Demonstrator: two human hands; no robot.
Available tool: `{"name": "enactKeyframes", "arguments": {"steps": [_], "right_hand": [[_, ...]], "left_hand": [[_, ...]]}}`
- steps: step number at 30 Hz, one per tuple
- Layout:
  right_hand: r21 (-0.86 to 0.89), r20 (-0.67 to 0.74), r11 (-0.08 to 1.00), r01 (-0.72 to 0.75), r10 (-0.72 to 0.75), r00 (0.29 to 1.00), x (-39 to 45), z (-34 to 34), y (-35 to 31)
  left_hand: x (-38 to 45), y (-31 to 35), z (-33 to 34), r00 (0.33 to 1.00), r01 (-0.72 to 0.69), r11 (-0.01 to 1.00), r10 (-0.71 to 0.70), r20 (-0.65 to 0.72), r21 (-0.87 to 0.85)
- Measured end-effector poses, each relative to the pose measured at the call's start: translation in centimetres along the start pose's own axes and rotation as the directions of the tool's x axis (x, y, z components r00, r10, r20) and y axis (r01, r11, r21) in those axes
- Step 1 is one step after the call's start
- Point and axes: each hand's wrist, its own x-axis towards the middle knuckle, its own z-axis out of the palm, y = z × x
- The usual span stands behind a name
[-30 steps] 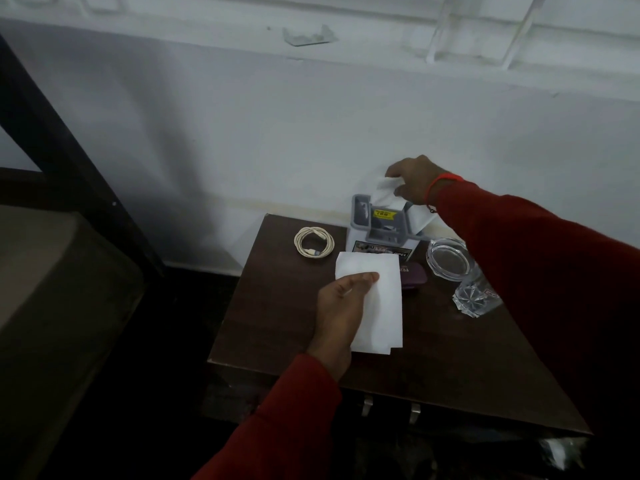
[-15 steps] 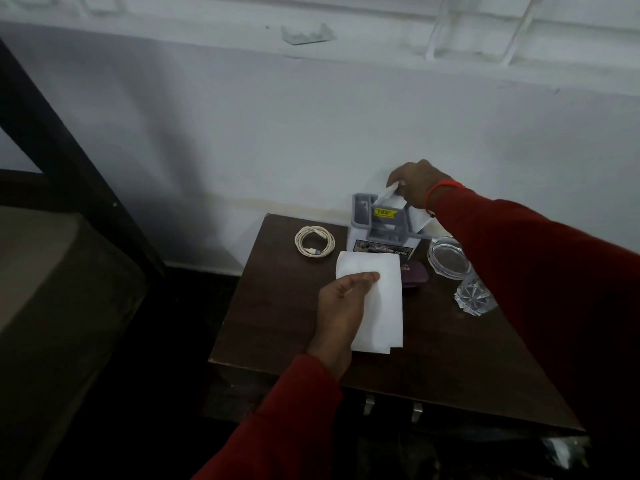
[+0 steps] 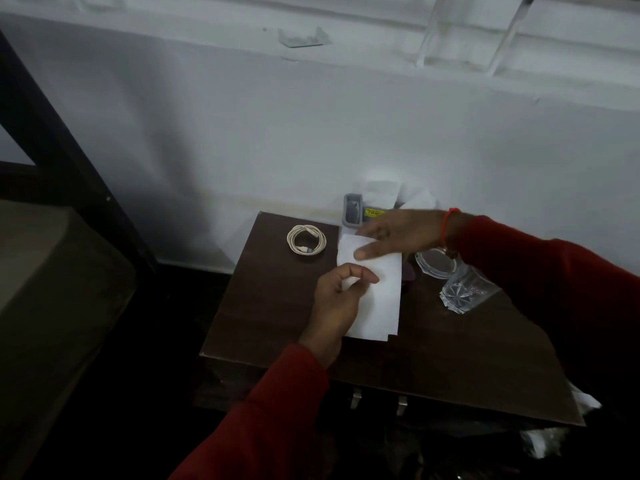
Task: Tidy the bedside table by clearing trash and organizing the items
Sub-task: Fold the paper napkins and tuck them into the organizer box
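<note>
Grey organizer [image 3: 353, 210] at 12 o'clock edge of bedside table [image 3: 450, 355], white tissues [image 3: 381, 189] stuffed in it; half hidden by right hand [image 3: 403, 233], fingers straight, thumb on top of white paper [image 3: 377, 296]. Left hand [image 3: 337, 303] pinches paper's left edge over table centre. Coiled cable [image 3: 306, 240] at 10 o'clock; clear dish [image 3: 434, 265] and glass [image 3: 464, 291] at 2 o'clock, empty as far as visible
</note>
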Motion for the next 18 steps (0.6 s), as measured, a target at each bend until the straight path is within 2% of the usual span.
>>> {"name": "enactKeyframes", "arguments": {"steps": [1, 3, 6, 9, 14, 18], "right_hand": [[0.038, 0.012, 0.999, 0.010, -0.010, 1.000, -0.3, 0.2, 0.2], [0.096, -0.084, 0.995, 0.041, -0.033, 0.996, -0.7, 0.0, 0.8], [0.226, -0.239, 0.973, 0.049, 0.006, 0.971, -1.0, -1.1, 1.5], [0.328, -0.207, 0.944, 0.033, 0.038, 0.978, -1.2, -1.5, 2.3], [0.239, -0.200, 0.971, 0.027, 0.022, 0.979, -1.1, -2.0, 2.7], [0.303, -0.223, 0.952, 0.030, 0.041, 0.974, -0.9, -2.4, 3.0]], "left_hand": [[-0.1, 0.1, 0.0, 1.000, -0.012, 1.000, 0.012, 0.008, 0.009], [-0.1, 0.2, 0.1, 1.000, -0.026, 0.999, 0.027, 0.006, -0.034], [0.0, 0.5, -0.2, 0.995, -0.007, 0.987, -0.009, -0.098, -0.159], [0.3, 0.6, -0.5, 0.988, 0.038, 0.981, -0.065, -0.141, -0.189], [0.4, 0.3, -0.5, 0.997, 0.058, 0.987, -0.064, -0.040, -0.150], [0.5, 0.3, -0.5, 0.992, 0.118, 0.976, -0.123, -0.019, -0.186]]}}
